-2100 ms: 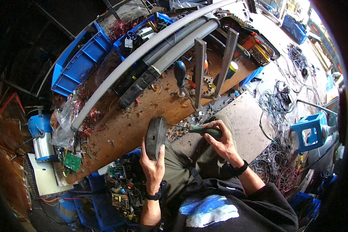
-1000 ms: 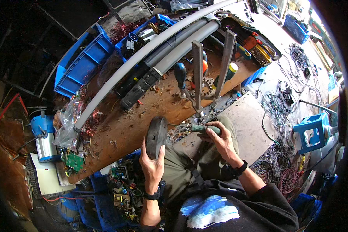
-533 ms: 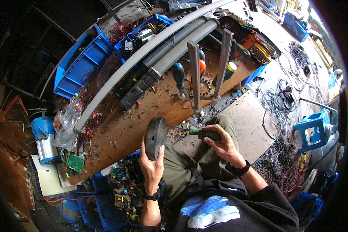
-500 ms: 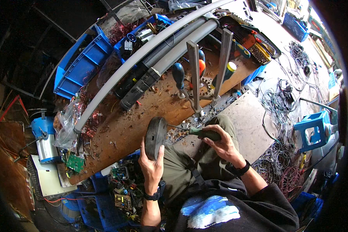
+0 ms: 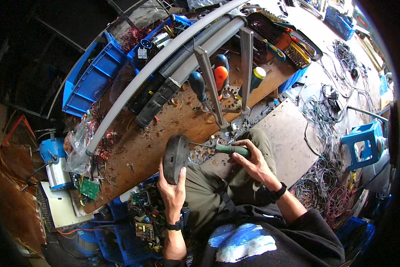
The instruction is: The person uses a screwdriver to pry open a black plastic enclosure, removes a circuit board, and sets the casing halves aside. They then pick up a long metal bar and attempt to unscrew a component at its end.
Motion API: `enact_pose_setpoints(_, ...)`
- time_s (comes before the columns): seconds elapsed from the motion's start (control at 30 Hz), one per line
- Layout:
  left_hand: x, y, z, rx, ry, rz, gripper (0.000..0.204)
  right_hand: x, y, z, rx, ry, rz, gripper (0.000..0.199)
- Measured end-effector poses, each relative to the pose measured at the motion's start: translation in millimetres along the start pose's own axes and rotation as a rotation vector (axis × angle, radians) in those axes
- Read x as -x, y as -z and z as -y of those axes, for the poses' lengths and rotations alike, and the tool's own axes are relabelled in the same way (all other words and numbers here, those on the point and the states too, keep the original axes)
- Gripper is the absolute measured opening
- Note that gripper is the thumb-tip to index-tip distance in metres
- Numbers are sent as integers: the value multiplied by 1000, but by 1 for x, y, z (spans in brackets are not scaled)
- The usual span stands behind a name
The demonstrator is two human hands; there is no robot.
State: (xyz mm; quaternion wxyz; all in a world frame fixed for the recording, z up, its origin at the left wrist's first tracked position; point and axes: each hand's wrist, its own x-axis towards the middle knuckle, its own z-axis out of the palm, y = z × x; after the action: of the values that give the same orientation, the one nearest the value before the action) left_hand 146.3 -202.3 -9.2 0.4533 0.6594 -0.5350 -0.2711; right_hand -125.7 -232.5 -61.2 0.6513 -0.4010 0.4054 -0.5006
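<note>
- In the head view, the dark oval housing [image 5: 176, 155] stands on edge in the left hand [image 5: 172, 192], overlapping the near edge of the brown wooden board [image 5: 133, 151].
- The left grip is closed around the housing's lower end, thumb on one side and fingers on the other.
- The right hand [image 5: 257, 163], off the board's near edge, pinches the green-handled screwdriver [image 5: 229, 149] between thumb and fingers.
- The screwdriver's shaft points left at the housing's right side; whether its tip touches or stops just short, I cannot tell.
- The step in hand looks like working the screwdriver at that side.
- The next move seems to call for a firm left hold, with the tip squarely lined up before force is applied.
- Toward the board's far side, a blue-handled tool [image 5: 197, 84] and an orange-handled tool [image 5: 221, 76] stand near metal uprights [image 5: 246, 66].
</note>
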Motion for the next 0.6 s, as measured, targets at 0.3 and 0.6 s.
enact_pose_setpoints(0.3,-3,2,1,-29,-80,-10,67,-14,-1,19,72,-257,-184,34)
enact_pose_setpoints(0.6,-2,3,-1,-11,-16,9,58,-2,-5,23,573,301,-66,31)
